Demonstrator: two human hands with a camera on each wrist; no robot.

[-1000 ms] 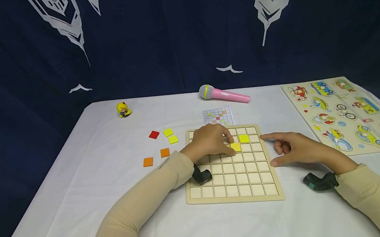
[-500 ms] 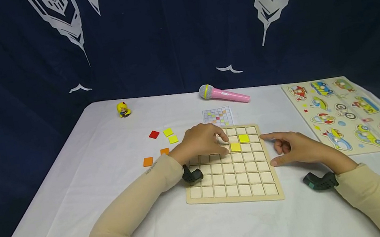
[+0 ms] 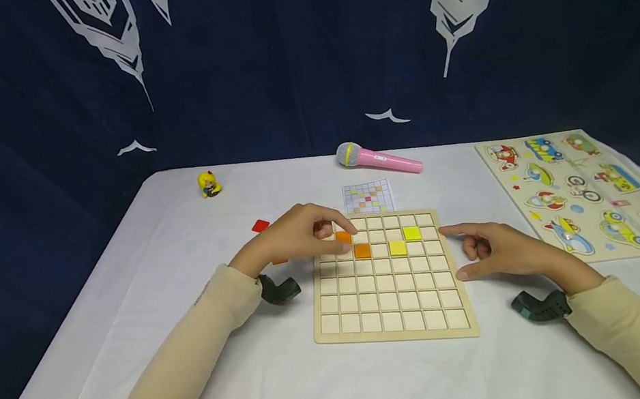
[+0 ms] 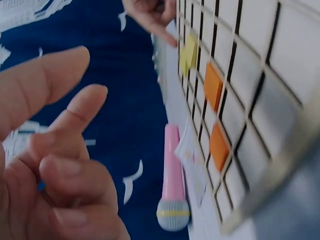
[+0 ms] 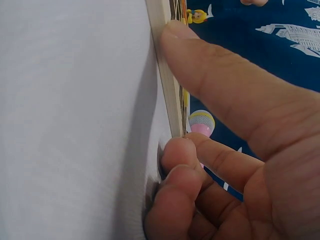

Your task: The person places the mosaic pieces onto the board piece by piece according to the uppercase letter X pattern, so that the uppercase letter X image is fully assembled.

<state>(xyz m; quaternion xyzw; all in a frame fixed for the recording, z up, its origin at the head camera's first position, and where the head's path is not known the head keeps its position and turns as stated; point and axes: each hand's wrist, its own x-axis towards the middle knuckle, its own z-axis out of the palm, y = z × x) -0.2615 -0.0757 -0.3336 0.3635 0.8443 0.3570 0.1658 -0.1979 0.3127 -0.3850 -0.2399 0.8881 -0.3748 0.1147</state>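
Note:
My left hand (image 3: pixel 306 232) hovers over the upper left of a wooden grid board (image 3: pixel 393 340), thumb and index finger apart. Nothing sits between its fingertips in the left wrist view. Two orange square tiles, one nearer the middle (image 3: pixel 361 250) and one by the fingertips (image 3: pixel 343 237), lie in the grid. Two yellow tiles, a lower one (image 3: pixel 397 248) and an upper one (image 3: pixel 411 233), lie farther right. My right hand (image 3: pixel 498 249) rests on the table, its thumb and index fingertip touching the board's right edge; the thumb (image 5: pixel 200 62) lies along that wooden edge.
A small printed grid card (image 3: pixel 368 198) lies behind the board, with a pink microphone (image 3: pixel 382 160) beyond. A red tile (image 3: pixel 260 226) shows past my left hand. A yellow-haired figurine (image 3: pixel 209 184) stands back left; a vehicle puzzle board (image 3: pixel 593 200) lies at right.
My left hand has moved left across the board, away from the yellow tiles. Two orange tiles in the grid now show, while the loose yellow tiles are hidden. The right hand stays put.

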